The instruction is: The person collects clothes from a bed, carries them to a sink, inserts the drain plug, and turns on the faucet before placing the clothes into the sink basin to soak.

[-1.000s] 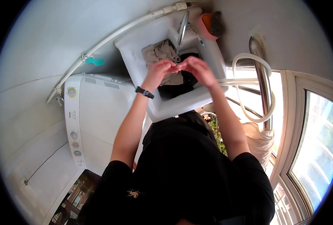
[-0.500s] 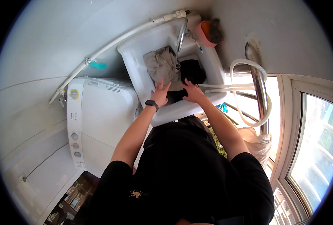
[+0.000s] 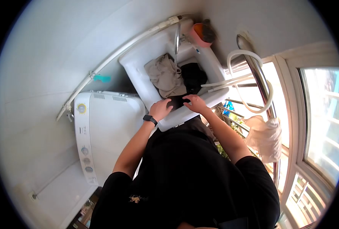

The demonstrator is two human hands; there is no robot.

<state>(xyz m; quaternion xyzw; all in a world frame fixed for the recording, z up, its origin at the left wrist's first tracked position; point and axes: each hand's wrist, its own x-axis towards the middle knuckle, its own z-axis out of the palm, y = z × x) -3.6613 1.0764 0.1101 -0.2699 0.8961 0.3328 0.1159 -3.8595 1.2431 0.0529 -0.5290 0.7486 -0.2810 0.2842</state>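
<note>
Inside the white sink (image 3: 133, 70) lie a beige cloth (image 3: 163, 76) on the left and a black cloth (image 3: 193, 77) on the right. Water runs from the metal faucet (image 3: 177, 40) onto the cloths. My left hand (image 3: 161, 109), below a black wristband, is at the sink's near side by dark fabric. Across from it, my right hand (image 3: 195, 103) bends its fingers over the same dark fabric. Whether either hand grips the fabric is too unclear to tell.
A white washing machine (image 3: 116, 129) stands left of the sink. A pink container (image 3: 199, 36) sits at the back right corner. The pale hose (image 3: 268, 95) loops over a metal pipe on the right, above a hanging beige cloth (image 3: 266, 141). Windows line the right side.
My hands were together above the sink, then came apart and lower with fingers spread. Now they are at its near edge, fingers more bent. The view has also turned somewhat.
</note>
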